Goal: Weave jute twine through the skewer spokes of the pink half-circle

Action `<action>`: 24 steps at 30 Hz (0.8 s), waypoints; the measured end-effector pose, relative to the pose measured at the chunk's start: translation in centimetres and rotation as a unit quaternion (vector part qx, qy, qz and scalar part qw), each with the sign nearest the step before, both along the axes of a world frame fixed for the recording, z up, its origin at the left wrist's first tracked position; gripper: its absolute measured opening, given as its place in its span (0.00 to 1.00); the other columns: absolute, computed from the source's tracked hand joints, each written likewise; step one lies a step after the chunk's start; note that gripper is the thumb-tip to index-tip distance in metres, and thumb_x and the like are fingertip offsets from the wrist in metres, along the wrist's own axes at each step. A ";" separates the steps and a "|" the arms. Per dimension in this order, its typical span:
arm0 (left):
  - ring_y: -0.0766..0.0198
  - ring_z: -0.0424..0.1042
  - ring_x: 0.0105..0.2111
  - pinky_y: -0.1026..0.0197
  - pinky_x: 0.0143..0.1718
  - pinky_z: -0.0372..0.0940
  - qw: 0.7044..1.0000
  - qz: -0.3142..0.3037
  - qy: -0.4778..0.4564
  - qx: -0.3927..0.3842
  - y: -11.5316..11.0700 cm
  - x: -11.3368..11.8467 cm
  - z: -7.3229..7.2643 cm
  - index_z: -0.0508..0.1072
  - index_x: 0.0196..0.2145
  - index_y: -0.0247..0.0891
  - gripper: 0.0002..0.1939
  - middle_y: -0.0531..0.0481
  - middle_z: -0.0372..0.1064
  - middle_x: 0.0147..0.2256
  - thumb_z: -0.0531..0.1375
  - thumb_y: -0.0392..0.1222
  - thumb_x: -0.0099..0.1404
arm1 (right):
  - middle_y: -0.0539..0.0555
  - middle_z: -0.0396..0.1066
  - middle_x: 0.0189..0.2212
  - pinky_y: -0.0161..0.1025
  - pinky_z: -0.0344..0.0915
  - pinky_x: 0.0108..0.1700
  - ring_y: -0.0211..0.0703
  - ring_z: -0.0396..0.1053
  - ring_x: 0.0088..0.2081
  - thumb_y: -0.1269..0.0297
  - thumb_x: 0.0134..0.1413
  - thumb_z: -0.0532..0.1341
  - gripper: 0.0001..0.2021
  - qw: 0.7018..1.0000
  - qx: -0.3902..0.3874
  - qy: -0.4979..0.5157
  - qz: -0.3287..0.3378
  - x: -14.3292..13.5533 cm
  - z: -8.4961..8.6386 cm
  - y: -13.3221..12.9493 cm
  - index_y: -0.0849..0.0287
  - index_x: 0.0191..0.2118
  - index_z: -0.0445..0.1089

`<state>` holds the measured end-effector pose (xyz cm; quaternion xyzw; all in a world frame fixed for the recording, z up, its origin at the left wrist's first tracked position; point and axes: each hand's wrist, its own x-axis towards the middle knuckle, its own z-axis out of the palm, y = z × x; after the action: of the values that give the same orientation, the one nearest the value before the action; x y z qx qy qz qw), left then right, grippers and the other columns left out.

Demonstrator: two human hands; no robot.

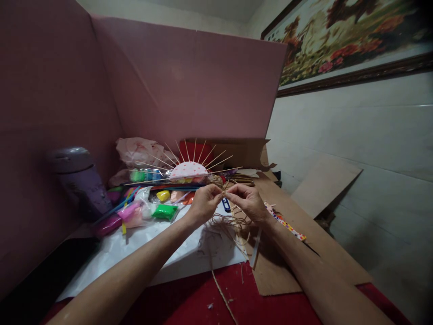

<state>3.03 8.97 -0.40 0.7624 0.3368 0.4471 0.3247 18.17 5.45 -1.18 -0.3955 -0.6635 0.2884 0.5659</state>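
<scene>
Both hands meet above the middle of the work surface, fingertips nearly touching. My left hand (207,201) pinches the brown twine, with thumb and forefinger pressed together. My right hand (248,201) is pinched on the same twine just to the right. Loose loops of the brown twine (230,222) hang and lie below the hands, and one strand runs down over the red cloth. Right behind the hands is a blue object (226,205). Beyond them stands a pink dotted half-disc (188,170) with thin sticks fanning out from its edge.
Colourful clay packets, including a green one (165,212), lie on white paper (182,257) at left. A purple bottle (81,185) stands far left. Brown cardboard (277,266) lies at right, with a dotted strip (287,226) on it. Pink panels (196,81) rise behind.
</scene>
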 end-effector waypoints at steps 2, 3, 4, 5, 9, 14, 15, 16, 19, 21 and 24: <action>0.67 0.65 0.21 0.65 0.22 0.62 1.000 -0.004 -0.003 -0.010 0.2 -0.1 0.0 0.71 0.24 0.33 0.10 0.51 0.68 0.21 0.60 0.44 0.53 | 0.48 0.64 0.23 0.33 0.57 0.27 0.35 0.60 0.25 0.60 0.48 0.62 0.09 1.000 0.005 -0.019 -0.001 0.2 0.0 0.0 0.60 0.27 0.69; 0.67 0.65 0.21 0.65 0.22 0.62 1.000 -0.004 -0.005 -0.014 0.3 -0.1 0.0 0.71 0.24 0.33 0.09 0.51 0.68 0.22 0.60 0.44 0.52 | 0.48 0.64 0.23 0.33 0.57 0.27 0.35 0.60 0.25 0.60 0.49 0.62 0.08 0.999 0.010 -0.034 -0.003 0.3 0.0 0.0 0.60 0.28 0.69; 0.66 0.66 0.22 0.65 0.22 0.62 1.000 -0.003 -0.007 -0.018 0.4 -0.1 0.0 0.71 0.24 0.33 0.09 0.51 0.68 0.22 0.60 0.43 0.52 | 0.48 0.64 0.23 0.33 0.57 0.27 0.35 0.60 0.25 0.61 0.49 0.61 0.07 0.998 0.020 -0.057 -0.003 0.3 0.0 -0.1 0.60 0.28 0.68; 0.66 0.66 0.22 0.65 0.23 0.62 1.000 -0.001 -0.010 -0.019 0.5 -0.2 -0.1 0.72 0.25 0.33 0.09 0.51 0.68 0.22 0.59 0.43 0.52 | 0.48 0.65 0.23 0.33 0.58 0.27 0.35 0.61 0.25 0.63 0.50 0.60 0.06 0.995 0.036 -0.088 -0.006 0.3 0.0 -0.2 0.60 0.29 0.68; 0.66 0.66 0.24 0.65 0.24 0.60 1.000 0.006 0.008 -0.011 0.6 -0.3 -0.2 0.71 0.24 0.33 0.07 0.50 0.69 0.23 0.58 0.41 0.53 | 0.49 0.65 0.24 0.34 0.56 0.30 0.36 0.61 0.27 0.71 0.50 0.58 0.02 0.951 0.138 -0.271 -0.057 0.3 0.1 -0.5 0.59 0.30 0.68; 0.65 0.66 0.25 0.64 0.27 0.58 0.997 0.045 0.062 0.020 0.3 -0.2 -0.1 0.71 0.23 0.34 0.06 0.50 0.69 0.23 0.57 0.38 0.54 | 0.51 0.67 0.27 0.35 0.55 0.33 0.38 0.64 0.29 0.70 0.52 0.57 0.02 0.879 0.182 -0.419 -0.137 0.1 0.1 -0.9 0.60 0.30 0.66; 0.65 0.66 0.25 0.64 0.27 0.58 0.996 0.053 0.069 0.026 0.2 -0.1 -0.1 0.71 0.24 0.34 0.06 0.50 0.69 0.24 0.57 0.38 0.54 | 0.52 0.67 0.27 0.35 0.55 0.33 0.39 0.64 0.30 0.69 0.52 0.56 0.02 0.866 0.186 -0.440 -0.149 0.1 0.1 -1.0 0.60 0.30 0.66; 0.65 0.66 0.25 0.64 0.27 0.58 0.995 0.058 0.075 0.033 0.1 -0.1 -0.1 0.71 0.24 0.34 0.06 0.50 0.69 0.24 0.56 0.37 0.55 | 0.52 0.67 0.28 0.35 0.54 0.33 0.39 0.64 0.30 0.69 0.52 0.56 0.03 0.853 0.190 -0.458 -0.161 0.0 0.0 -1.0 0.60 0.31 0.66; 0.65 0.66 0.26 0.64 0.28 0.58 0.992 0.067 0.083 0.068 -0.3 0.2 -0.2 0.70 0.25 0.35 0.05 0.49 0.70 0.25 0.55 0.35 0.56 | 0.52 0.67 0.29 0.35 0.53 0.32 0.40 0.64 0.30 0.69 0.51 0.56 0.02 0.838 0.192 -0.473 -0.194 -0.1 -0.2 -1.0 0.59 0.31 0.66; 0.65 0.66 0.28 0.64 0.29 0.59 0.988 0.071 0.087 0.109 -0.7 0.3 -0.4 0.70 0.26 0.35 0.05 0.49 0.69 0.26 0.55 0.33 0.56 | 0.51 0.67 0.27 0.35 0.53 0.31 0.39 0.64 0.29 0.69 0.50 0.56 0.02 0.844 0.187 -0.454 -0.215 -0.2 -0.3 -0.9 0.58 0.30 0.65; 0.64 0.65 0.31 0.63 0.31 0.59 0.979 0.062 0.089 0.173 -1.1 0.4 -0.6 0.68 0.26 0.36 0.04 0.48 0.68 0.29 0.55 0.31 0.56 | 0.50 0.67 0.25 0.35 0.53 0.30 0.39 0.64 0.27 0.70 0.48 0.56 0.02 0.857 0.178 -0.423 -0.233 -0.4 -0.4 -1.0 0.58 0.27 0.65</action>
<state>3.43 7.90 -1.04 0.8214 0.3284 0.4483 0.1285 17.77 4.49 -1.59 -0.5147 -0.7675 -0.1703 0.3422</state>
